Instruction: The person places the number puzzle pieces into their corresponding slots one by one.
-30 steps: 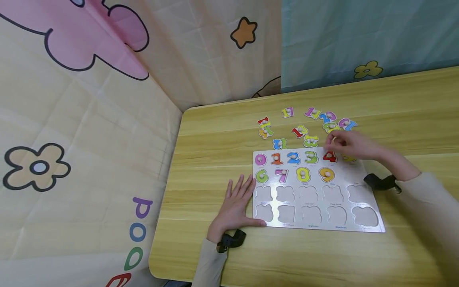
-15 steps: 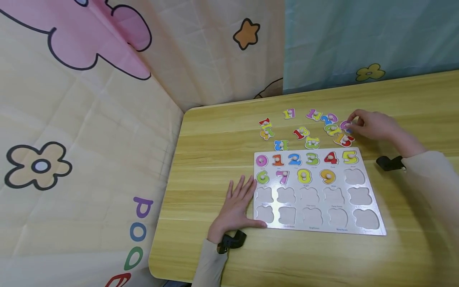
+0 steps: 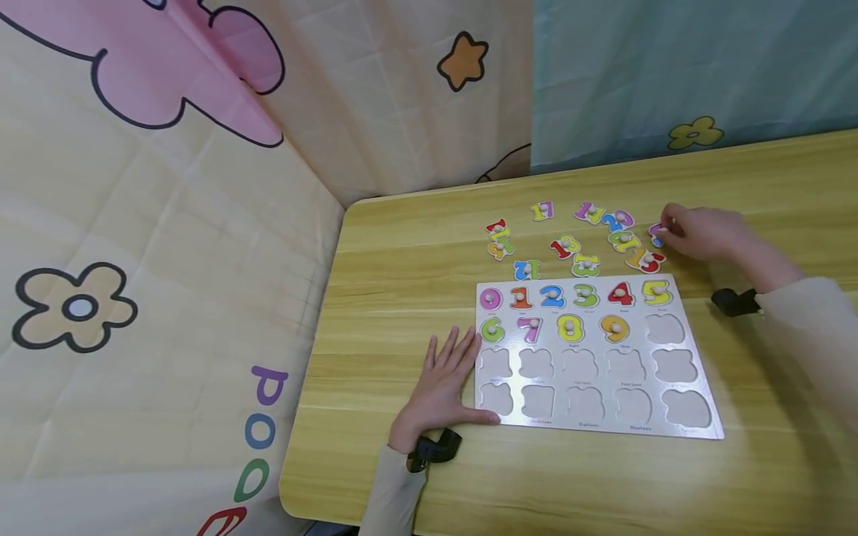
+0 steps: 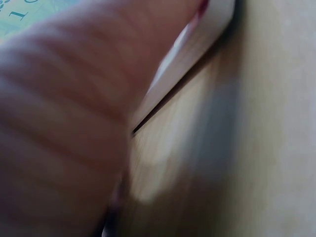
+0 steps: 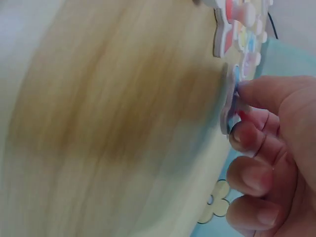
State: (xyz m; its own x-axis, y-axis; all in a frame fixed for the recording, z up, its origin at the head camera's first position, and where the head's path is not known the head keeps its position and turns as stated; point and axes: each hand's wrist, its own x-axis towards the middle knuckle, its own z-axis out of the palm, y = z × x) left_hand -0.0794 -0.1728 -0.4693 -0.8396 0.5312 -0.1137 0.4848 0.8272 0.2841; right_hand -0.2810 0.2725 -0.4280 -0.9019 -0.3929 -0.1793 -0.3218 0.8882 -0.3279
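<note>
In the head view my right hand [image 3: 707,234] pinches a small purple-and-blue number puzzle piece [image 3: 655,234] beyond the board's far right corner. The right wrist view has this piece [image 5: 229,101] edge-on, tilted upright between thumb and forefinger, its printed face turned mostly away. My left hand [image 3: 439,387] lies spread at the left side of the white number puzzle board [image 3: 602,365], thumb on its near left corner. Colourful digits such as the red 4 [image 3: 622,294] and the orange 9 [image 3: 614,327] sit in its two far rows. The left wrist view is mostly filled by blurred skin.
Loose knobbed number pieces lie behind the board: a red-and-orange 15 [image 3: 646,260], a 20 [image 3: 618,219], a 17 [image 3: 543,211], a 12 [image 3: 526,269] and several others. Printed curtains [image 3: 402,112] hang along the table's far and left edges.
My right hand has moved from over the board's far right corner to farther right and taken hold of the purple-and-blue piece, shifting it slightly right. The left hand stays put.
</note>
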